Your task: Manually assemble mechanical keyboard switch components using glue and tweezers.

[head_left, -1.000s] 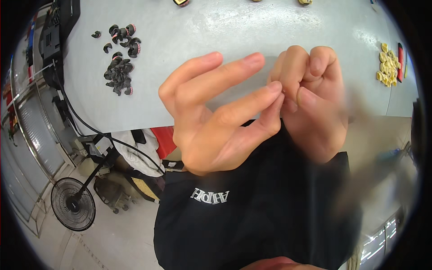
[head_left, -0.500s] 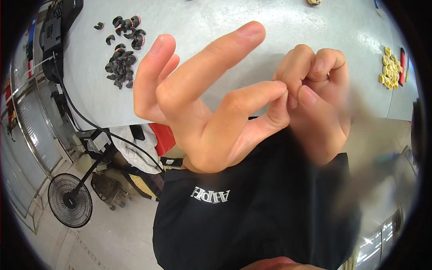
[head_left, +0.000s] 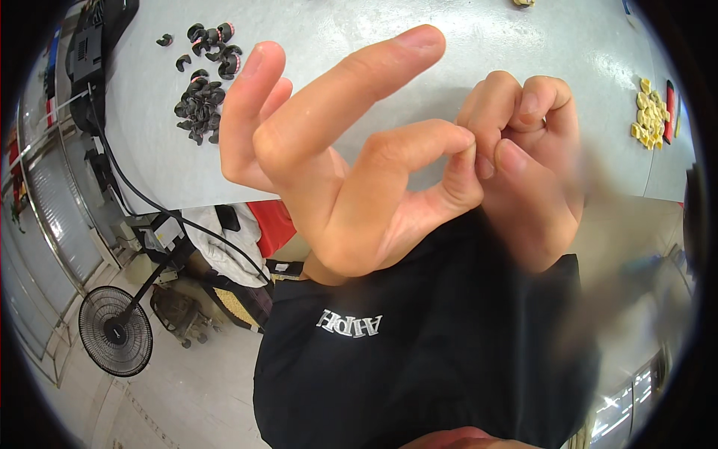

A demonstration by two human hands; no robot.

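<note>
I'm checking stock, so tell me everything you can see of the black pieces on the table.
The black pieces are many small curved parts that look like plastic or rubber. A few show pink edges. Most lie jumbled in a dense heap, with a looser cluster beyond it and two single pieces to that cluster's left. All rest on the grey table, left of the left hand; nothing is seen gripping them.
</note>
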